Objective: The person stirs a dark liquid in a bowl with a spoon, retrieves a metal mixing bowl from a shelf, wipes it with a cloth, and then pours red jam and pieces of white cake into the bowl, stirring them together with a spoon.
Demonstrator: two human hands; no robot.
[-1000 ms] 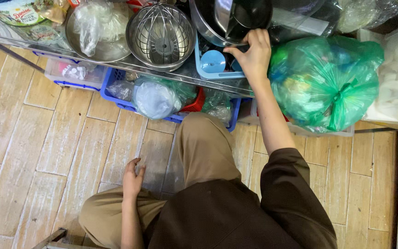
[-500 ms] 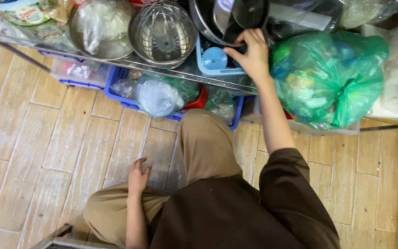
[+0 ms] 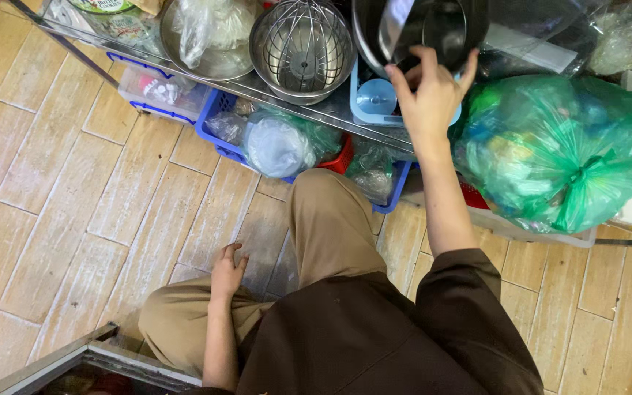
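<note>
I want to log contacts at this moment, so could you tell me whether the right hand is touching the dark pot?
Touching. The head view shows the right hand with fingers laid over the dark pot rim, with no gap.

A green tied bag (image 3: 561, 150) sits beside blue crates (image 3: 221, 132).

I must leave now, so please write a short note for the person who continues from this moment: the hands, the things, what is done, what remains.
Right hand: raised to the metal shelf, fingers on the rim of the dark pot, which is tilted; grip not closed all around.
Left hand: empty, resting on the knee.
Nearby: light blue container under the pot, steel bowl with whisk to its left, green bag to the right.
Done: pot reached. Left: pot not yet off the shelf.
</note>
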